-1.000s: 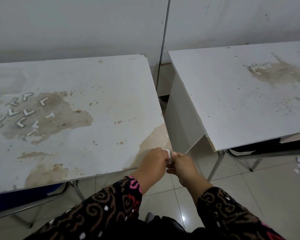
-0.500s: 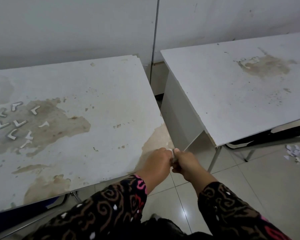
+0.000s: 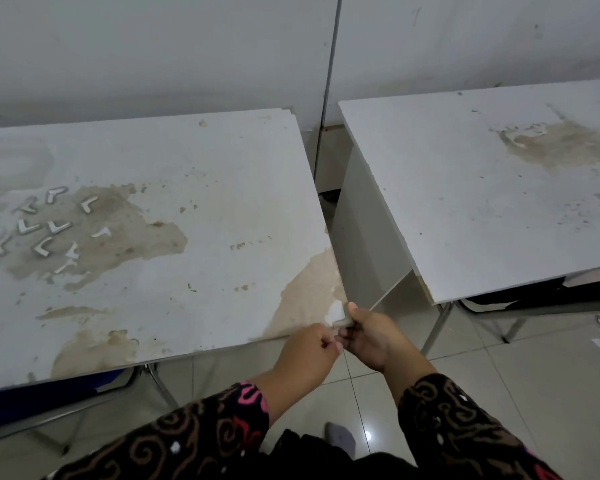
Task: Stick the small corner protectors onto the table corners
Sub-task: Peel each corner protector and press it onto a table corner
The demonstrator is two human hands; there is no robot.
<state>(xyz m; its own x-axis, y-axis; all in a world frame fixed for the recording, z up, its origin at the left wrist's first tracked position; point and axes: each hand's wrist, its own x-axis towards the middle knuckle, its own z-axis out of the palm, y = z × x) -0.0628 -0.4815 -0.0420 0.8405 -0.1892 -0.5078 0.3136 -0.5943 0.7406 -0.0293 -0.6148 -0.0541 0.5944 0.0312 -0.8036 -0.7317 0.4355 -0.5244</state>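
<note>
Both hands meet — left hand [image 3: 309, 351] curled, right hand [image 3: 369, 336] pinching.

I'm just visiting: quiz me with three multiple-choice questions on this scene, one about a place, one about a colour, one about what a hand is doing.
1. Where do the spare corner protectors lie?
A. on the left table's stained patch
B. on the right table
C. on the floor

2. What colour is the corner protector at the table corner?
A. red
B. white
C. black

3. What is the right hand doing?
A. hanging free
B. resting flat on the right table
C. pressing the protector at the left table's near right corner

Answers: 1 A, they sit scattered on the brown stain at the left; 2 B, it shows white against the thumb; 3 C, its thumb and fingers close around the piece on that corner.
</note>
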